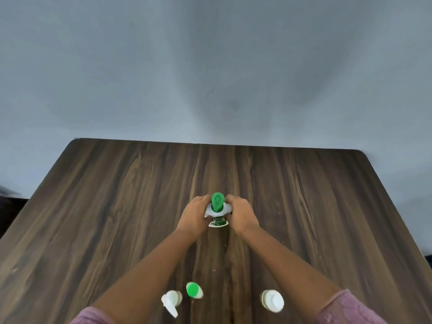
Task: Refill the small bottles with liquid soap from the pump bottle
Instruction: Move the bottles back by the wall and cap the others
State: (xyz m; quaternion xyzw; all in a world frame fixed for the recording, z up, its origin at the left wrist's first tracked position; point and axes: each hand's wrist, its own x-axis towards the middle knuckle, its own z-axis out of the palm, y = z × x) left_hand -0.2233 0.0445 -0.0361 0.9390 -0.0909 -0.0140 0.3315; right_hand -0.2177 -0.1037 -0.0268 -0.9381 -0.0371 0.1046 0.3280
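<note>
A white pump bottle (pixel 217 213) with a green pump head stands upright near the middle of the wooden table (pixel 117 195). My left hand (pixel 195 213) grips its left side and my right hand (pixel 240 212) grips its right side, both around the shoulder of the bottle. Close to me, at the table's near edge, stand three small bottles: a white one with a flip-open cap (pixel 171 300), one with a green cap (pixel 194 289), and a white-capped one (pixel 272 300) to the right.
A plain grey wall (pixel 210 66) rises behind the table's far edge. The tabletop's rounded far corners are in view. Pink sleeves cover my upper arms at the bottom of the frame.
</note>
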